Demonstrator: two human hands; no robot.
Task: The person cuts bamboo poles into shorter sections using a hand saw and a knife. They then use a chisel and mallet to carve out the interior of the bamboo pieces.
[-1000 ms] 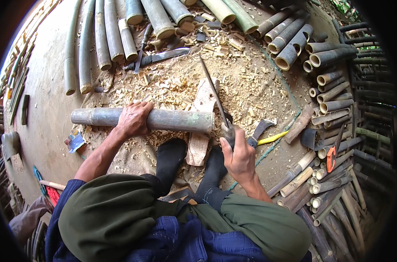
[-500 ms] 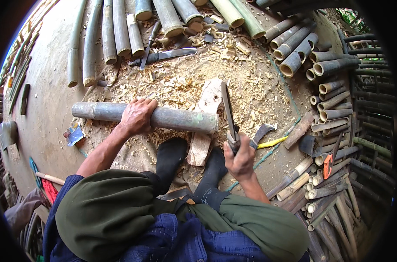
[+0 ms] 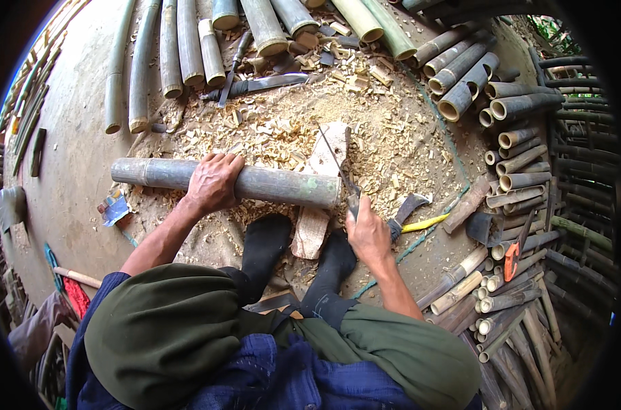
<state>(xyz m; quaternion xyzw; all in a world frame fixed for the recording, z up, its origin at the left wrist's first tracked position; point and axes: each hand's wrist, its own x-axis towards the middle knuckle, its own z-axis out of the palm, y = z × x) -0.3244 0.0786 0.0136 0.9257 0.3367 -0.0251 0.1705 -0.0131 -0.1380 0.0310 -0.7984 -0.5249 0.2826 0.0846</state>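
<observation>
My left hand (image 3: pixel 216 179) is wrapped over the middle of a thick grey bamboo tube (image 3: pixel 283 186), which lies crosswise in front of my feet. Its right end rests across a pale wooden block (image 3: pixel 312 234). My right hand (image 3: pixel 369 234) is closed round the handle of a long-bladed knife (image 3: pixel 335 158). The blade points away and to the left, seen nearly edge-on, close beside the tube's right end. Whether it touches the tube I cannot tell. Beside my right hand lies another blade with a dark-wrapped handle (image 3: pixel 396 227).
Wood chips (image 3: pixel 276 140) cover the ground around the block. Beyond them lie a large knife (image 3: pixel 269 83) and a row of bamboo poles (image 3: pixel 191 51). Stacked bamboo pieces (image 3: pixel 522 160) and an orange-handled saw (image 3: pixel 512 260) are at the right. A yellow strip (image 3: pixel 425 223) lies nearby.
The knife has tilted left toward the tube's end and turned from showing its flat to nearly edge-on. My right hand has shifted slightly left. My left hand and the tube have barely moved.
</observation>
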